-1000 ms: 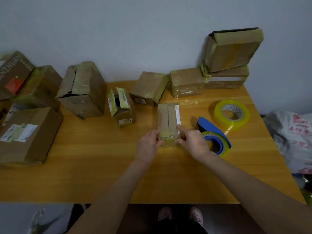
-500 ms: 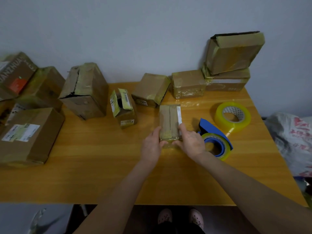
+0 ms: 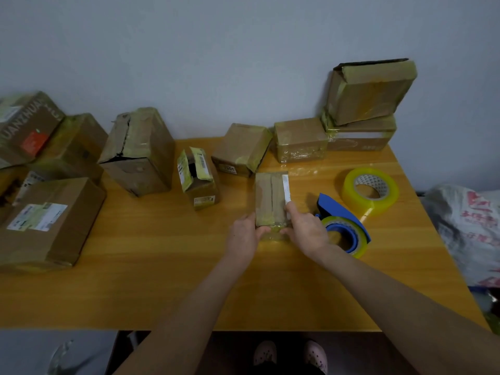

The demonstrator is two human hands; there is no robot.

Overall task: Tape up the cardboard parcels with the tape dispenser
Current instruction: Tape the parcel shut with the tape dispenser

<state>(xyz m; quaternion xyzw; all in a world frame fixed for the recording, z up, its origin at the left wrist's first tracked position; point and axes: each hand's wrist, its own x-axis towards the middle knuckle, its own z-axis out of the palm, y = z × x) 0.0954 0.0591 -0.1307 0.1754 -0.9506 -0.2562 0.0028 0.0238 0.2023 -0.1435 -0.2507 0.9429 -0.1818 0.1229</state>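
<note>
A small flat cardboard parcel [image 3: 270, 197] lies on the wooden table [image 3: 167, 280], its two top flaps meeting in a seam, with a white strip along its right edge. My left hand [image 3: 243, 235] holds its near left corner, thumb on the near edge. My right hand [image 3: 305, 231] holds the near right corner, a finger lying along the right top edge. Clear tape covers the parcel's near end. The blue tape dispenser [image 3: 342, 220] with a yellowish roll lies on the table just right of my right hand, untouched.
A spare roll of clear tape [image 3: 372, 190] lies right of the dispenser. Several parcels line the back: a stack at back right [image 3: 365, 104], two small boxes [image 3: 297, 139], an open little box [image 3: 197, 177], larger boxes at left [image 3: 43, 223]. A bag [image 3: 470, 220] sits off the right edge.
Both hands have stayed on the parcel's near end, pressing there. The right fingers slid a little farther up its right edge. The view shifted slightly.
</note>
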